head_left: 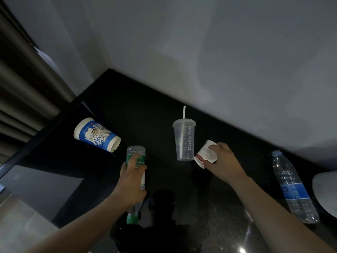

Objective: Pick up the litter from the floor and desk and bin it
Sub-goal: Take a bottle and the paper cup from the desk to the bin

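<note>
Just right of the clear tea cup (184, 141) my right hand (222, 157) grips the paper cup (204, 156), left of it my left hand (131, 183) wraps the green bottle (136, 152); both look light, crushable, so I'd hold mid-body gently

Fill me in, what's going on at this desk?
A person is clearing litter off a black desk. The left hand grips a green-labelled bottle; the right hand holds a small paper cup. Not yet picked up: a blue and white cup on its side, an upright Daily Tea cup with a straw, and a water bottle lying at the right. No bin in view.
</note>
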Motion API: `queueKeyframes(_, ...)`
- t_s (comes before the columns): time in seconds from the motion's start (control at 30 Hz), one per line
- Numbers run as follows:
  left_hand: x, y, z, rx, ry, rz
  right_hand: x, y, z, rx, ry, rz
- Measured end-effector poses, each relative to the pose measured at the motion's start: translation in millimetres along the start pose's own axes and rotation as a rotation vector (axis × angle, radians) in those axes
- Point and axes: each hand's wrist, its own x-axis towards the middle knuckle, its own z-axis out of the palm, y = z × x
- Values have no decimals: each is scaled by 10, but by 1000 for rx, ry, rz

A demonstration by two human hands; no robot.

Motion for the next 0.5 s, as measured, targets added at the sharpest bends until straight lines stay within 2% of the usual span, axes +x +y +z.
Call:
queueKeyframes(0.13, -23, -62, -5, -71, 31, -33, -30, 17, 0, -2, 28, 30)
queueKeyframes(0.33, -46, -66, -43, -70, 12, -68, -95, -91, 92, 7, 249, 184)
queueKeyframes(0.5, -74, -107, -38, -56, 27, -49, 59, -193, 160, 94, 143, 372)
